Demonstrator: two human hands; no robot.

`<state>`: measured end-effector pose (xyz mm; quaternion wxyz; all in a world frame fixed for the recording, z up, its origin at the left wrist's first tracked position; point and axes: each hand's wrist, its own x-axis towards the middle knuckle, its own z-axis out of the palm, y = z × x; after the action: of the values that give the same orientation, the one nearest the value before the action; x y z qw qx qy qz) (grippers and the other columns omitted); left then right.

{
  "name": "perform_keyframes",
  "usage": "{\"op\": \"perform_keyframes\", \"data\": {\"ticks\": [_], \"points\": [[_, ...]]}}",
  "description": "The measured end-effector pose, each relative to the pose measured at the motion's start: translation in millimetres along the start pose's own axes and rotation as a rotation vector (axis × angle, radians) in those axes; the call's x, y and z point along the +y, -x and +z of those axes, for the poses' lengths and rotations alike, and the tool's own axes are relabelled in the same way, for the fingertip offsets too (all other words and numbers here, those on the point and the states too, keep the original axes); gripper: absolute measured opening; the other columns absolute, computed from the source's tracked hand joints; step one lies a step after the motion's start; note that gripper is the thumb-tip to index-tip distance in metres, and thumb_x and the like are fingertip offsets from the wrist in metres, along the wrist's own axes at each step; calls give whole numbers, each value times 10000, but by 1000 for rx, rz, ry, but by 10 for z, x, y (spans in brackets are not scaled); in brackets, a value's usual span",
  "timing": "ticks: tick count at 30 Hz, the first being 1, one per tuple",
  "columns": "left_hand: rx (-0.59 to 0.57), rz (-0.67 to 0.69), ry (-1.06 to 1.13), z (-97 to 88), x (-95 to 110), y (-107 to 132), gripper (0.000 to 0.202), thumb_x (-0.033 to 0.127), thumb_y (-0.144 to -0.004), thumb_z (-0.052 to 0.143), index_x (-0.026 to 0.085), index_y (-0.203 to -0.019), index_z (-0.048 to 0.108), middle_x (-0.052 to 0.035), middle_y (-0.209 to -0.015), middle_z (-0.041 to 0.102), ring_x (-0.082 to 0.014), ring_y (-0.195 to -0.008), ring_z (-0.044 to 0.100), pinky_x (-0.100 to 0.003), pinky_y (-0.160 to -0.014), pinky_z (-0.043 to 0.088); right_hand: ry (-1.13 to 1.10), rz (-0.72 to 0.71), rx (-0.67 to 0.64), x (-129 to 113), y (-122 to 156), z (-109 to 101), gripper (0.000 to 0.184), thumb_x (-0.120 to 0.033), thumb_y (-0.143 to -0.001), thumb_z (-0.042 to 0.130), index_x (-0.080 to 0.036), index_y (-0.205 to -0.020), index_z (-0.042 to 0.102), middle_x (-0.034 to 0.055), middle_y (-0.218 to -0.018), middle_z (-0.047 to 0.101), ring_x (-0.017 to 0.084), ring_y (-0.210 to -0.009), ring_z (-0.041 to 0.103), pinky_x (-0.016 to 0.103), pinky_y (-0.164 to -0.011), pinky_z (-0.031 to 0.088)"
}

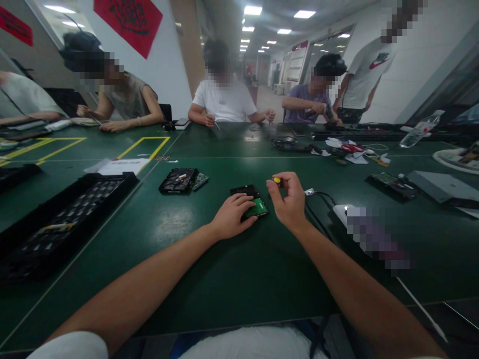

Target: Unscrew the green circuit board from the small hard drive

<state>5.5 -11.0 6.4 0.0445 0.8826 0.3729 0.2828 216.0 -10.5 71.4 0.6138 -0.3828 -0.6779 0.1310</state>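
A black hard drive [250, 192] with a green circuit board [258, 208] lies on the green table [209, 269] in front of me. My left hand [232, 215] rests on its near left side, fingers curled over the drive and pressing it down. My right hand [287, 200] hovers just right of the drive, fingers pinched round a small screwdriver with a yellow cap [276, 180], held upright above the board.
Another opened hard drive [178, 180] lies farther left. A long black tray [56, 219] sits at the left. A white device with a black cable [342, 212] lies to my right. Several other people sit or stand along the far side, working.
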Motion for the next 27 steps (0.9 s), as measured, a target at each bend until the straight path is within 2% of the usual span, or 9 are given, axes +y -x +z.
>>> {"op": "perform_keyframes", "data": {"ticks": [4, 8, 11, 15, 18, 21, 24, 27], "points": [[-4, 2, -9, 1, -2, 5, 426, 457, -961, 652, 236, -1325, 640, -105, -1428, 642, -350, -1383, 526, -591, -1147, 450, -40, 34, 46, 92, 20, 33, 348, -381, -882, 779, -264, -1134, 570, 20, -1005, 646, 179, -858, 673, 355, -812, 575], [4, 8, -2, 12, -11, 8, 429, 450, -951, 665, 246, -1328, 638, -101, -1428, 642, -347, -1380, 528, -594, -1148, 449, -133, 22, -51, 118, 29, 18, 289, -364, -989, 639, -280, -1235, 511, 53, -1128, 691, 189, -943, 728, 388, -880, 595], [7, 5, -5, 11, -9, 4, 420, 451, -955, 659, 245, -1321, 645, -103, -1417, 647, -346, -1376, 534, -591, -1149, 451, -27, -78, -93, 98, 12, -24, 228, -332, -1043, 523, -281, -1265, 532, 87, -1214, 668, 218, -1046, 716, 434, -931, 587], [4, 4, -3, -1, 1, 0, 417, 455, -955, 660, 248, -1317, 649, -102, -1416, 648, -346, -1373, 537, -591, -1143, 458, 169, -214, -71, 80, -21, -67, 232, -298, -1046, 489, -283, -1258, 581, 106, -1209, 645, 262, -1145, 645, 477, -958, 566], [3, 7, -4, -7, 6, 1, 417, 456, -959, 656, 243, -1317, 647, -104, -1420, 646, -346, -1378, 532, -589, -1146, 456, 196, -246, -64, 85, -34, -71, 234, -287, -1032, 529, -292, -1262, 573, 90, -1167, 643, 245, -1073, 644, 440, -891, 577], [5, 5, -5, -8, 7, 4, 420, 449, -958, 659, 238, -1321, 644, -106, -1426, 643, -346, -1389, 524, -589, -1150, 452, 222, -268, -46, 82, -43, -70, 226, -316, -982, 641, -281, -1197, 583, 76, -1110, 628, 232, -991, 639, 400, -804, 580], [8, 5, -5, -7, 5, 7, 424, 449, -954, 664, 242, -1324, 642, -111, -1425, 641, -347, -1394, 522, -594, -1152, 449, 271, -276, -40, 68, -49, -70, 251, -345, -937, 709, -272, -1144, 587, 71, -1074, 623, 237, -975, 632, 406, -807, 577], [5, 6, -4, -4, 0, 10, 426, 446, -955, 663, 246, -1330, 640, -106, -1437, 633, -346, -1389, 526, -592, -1153, 450, 268, -271, -69, 66, -41, -67, 281, -323, -951, 680, -271, -1206, 575, 85, -1121, 641, 247, -1004, 646, 419, -830, 585]]}}
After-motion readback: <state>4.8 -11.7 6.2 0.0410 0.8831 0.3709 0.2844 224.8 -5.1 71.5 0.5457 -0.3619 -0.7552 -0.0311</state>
